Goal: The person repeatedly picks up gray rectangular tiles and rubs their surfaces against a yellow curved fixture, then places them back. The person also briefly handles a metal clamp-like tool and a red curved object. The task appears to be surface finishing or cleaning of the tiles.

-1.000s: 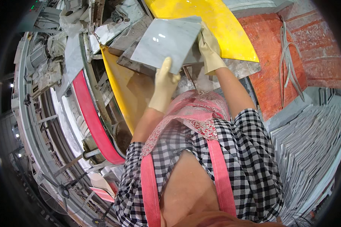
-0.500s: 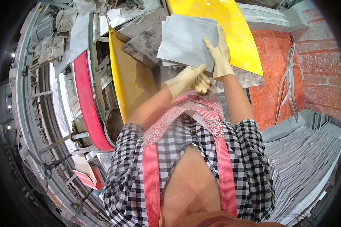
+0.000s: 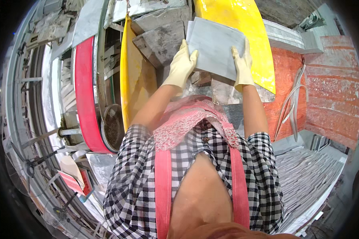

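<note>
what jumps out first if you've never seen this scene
A flat grey square slab at top centre, gripped at its edges by the gloved left hand and right hand. Behind it lies a bright yellow panel, and to the left curves a red guard on the grey machine.

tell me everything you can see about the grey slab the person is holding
The grey slab is a thin, flat, roughly square piece with a smooth, matte surface that looks like cut stone. It is held tilted in front of a yellow panel, above rough grey blocks. The left hand grips its left edge and the right hand its right edge, both in pale gloves.
</note>
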Demonstrator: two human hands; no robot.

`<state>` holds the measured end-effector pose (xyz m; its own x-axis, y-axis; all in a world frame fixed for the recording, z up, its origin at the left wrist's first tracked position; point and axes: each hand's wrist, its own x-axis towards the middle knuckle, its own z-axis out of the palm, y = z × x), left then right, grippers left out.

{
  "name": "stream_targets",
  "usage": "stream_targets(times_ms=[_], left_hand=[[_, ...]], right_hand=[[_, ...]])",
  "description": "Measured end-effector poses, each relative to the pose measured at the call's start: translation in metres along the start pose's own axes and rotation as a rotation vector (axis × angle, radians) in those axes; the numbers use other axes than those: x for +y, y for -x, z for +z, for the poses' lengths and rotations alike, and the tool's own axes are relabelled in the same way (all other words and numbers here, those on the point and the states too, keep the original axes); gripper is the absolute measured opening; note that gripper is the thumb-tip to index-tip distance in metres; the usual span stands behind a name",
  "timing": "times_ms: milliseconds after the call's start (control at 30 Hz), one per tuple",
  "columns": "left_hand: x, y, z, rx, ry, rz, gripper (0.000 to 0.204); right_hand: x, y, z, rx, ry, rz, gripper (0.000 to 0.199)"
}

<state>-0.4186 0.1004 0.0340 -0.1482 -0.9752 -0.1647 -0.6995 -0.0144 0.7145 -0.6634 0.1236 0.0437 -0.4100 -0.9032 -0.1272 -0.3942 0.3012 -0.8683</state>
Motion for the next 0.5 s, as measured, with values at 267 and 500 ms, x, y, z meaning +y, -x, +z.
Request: stream_targets(times_ms=[267, 500], left_hand=[[-0.002, -0.003, 0.003, -0.048, -0.167, 0.112, 0.074], [-0.017, 0.005, 0.006, 0.024, 0.086, 0.234, 0.063]], right_hand=[[0.018, -0.007, 0.000, 0.160, 0.286, -0.209, 0.075], [0.032, -0.018, -0.001, 0.214, 0.347, -0.273, 0.069]])
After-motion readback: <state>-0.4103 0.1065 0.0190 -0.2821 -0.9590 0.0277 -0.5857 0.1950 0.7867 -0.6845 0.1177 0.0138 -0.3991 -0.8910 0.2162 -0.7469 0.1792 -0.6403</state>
